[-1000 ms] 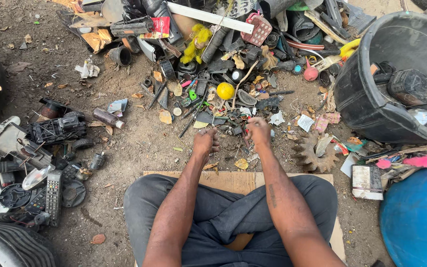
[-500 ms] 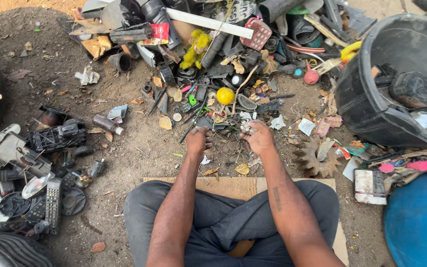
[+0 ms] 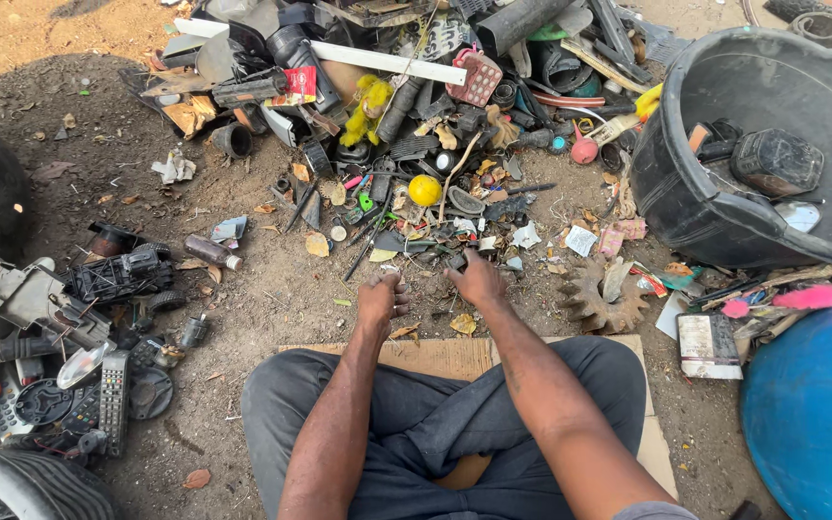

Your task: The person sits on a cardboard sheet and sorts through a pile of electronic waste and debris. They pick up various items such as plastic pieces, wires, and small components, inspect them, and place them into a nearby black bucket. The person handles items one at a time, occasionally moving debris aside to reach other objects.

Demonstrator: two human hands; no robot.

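scrap pile (image 3: 406,144) crowds the dirt ahead; left hand (image 3: 382,299) is curled loosely, grasping nothing, right hand (image 3: 478,281) fingers small black scrap pieces (image 3: 454,258) near a yellow ball (image 3: 424,190), black tub (image 3: 753,144) alongside.

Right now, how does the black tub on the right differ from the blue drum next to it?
The black tub is fully in view with its open mouth showing, and dark scrap pieces lie inside; the blue drum is cut off by the picture's corner, so its inside cannot be seen. The black tub looks dull and dusty, the blue drum smooth and bright. Both are rounded containers standing on the dirt ground.
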